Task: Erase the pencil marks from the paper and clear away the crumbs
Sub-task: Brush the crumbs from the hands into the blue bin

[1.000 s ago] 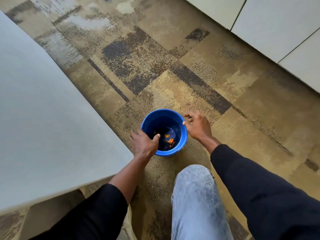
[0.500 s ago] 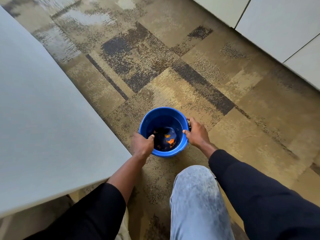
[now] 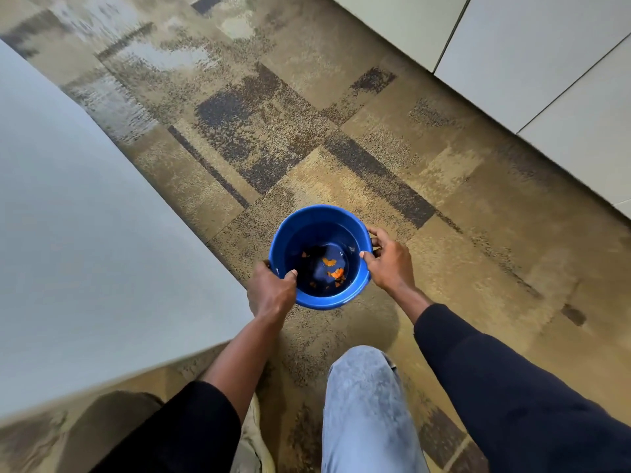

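Note:
A round blue bucket is over the patterned carpet just right of the table corner. Orange scraps and dark bits lie on its bottom. My left hand grips the bucket's near-left rim, thumb inside. My right hand holds the right rim, thumb over the edge. No paper, pencil marks or eraser are in view.
A pale grey table fills the left side, its corner close to my left forearm. White cabinet panels run along the upper right. My knee in light jeans is below the bucket. Brown patchwork carpet covers the floor.
Both hands have closed onto the bucket's rim; a second ago they only touched its sides. The bucket now looks nearer to me and slightly raised from the carpet.

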